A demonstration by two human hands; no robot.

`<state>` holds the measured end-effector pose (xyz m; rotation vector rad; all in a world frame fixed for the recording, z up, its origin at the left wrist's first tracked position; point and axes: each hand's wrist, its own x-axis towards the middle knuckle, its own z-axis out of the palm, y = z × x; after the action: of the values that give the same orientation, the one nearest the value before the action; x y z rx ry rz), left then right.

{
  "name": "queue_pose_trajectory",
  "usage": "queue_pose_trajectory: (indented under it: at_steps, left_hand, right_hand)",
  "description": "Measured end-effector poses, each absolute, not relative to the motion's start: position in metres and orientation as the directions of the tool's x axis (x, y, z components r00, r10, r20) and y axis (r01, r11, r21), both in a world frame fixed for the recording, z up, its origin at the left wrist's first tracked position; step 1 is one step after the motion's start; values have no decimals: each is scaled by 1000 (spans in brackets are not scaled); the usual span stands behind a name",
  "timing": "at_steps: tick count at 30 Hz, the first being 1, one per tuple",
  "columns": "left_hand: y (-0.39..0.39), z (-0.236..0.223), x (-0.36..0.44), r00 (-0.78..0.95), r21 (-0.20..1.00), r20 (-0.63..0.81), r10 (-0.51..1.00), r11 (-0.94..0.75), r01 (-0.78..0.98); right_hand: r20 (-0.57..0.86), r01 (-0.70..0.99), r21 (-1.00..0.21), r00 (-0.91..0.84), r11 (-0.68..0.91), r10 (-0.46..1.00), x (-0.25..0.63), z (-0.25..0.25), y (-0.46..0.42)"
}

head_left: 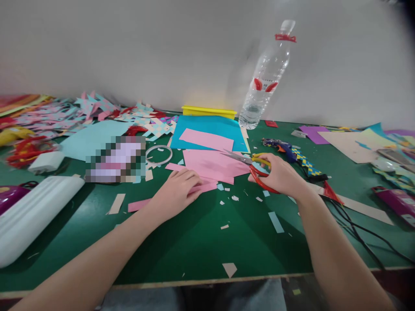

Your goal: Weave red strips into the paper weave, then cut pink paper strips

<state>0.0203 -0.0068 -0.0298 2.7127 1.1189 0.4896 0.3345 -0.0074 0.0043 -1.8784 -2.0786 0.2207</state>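
Observation:
My left hand [180, 190] rests on the table with its fingers curled over a narrow pink paper strip [207, 187]; the fingertips are partly hidden. In my right hand [283, 172] is a pair of scissors [264, 183] with red and yellow handles. Their blades point left, slightly parted, over a larger pink paper sheet [207, 163]. Behind that sheet, a smaller pink piece [204, 139] lies on a blue sheet [180, 136]. Another pink strip [139, 205] extends from beneath my left wrist.
A tilted-looking water bottle [266, 82] stands by the wall. Left are a roll of tape [158, 154], a blurred-out phone [116, 160], a long white object [39, 220] and piled paper weavings [58, 112]. A glue gun [292, 151] and black cables [353, 224] lie right. Scraps dot the green table [194, 246].

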Motion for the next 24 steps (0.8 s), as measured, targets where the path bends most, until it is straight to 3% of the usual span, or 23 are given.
queue_pose_trajectory:
  at_steps: [2,5,10,19,24]
  left_hand:
    - [-6,-30,20,648,315,242,722,-690,652]
    - [-4,-28,18,641,401,211,738,-663,632]
    - [-3,-25,16,638,449,149,755,-627,637]
    - [-2,-23,17,611,514,84,787,-560,650]
    - [-1,-23,17,626,493,105,773,-587,642]
  right_hand:
    - [99,955,-251,-136,157,986,337,8,-11]
    - [20,940,-239,-244,242,969,339,8,-13]
    - [108,837,-267,-466,477,878,334,9,-12]
    - [0,819,-319,-503,476,864,341,12,-12]
    - [-13,809,-343,-512,478,859,339,11,-13]
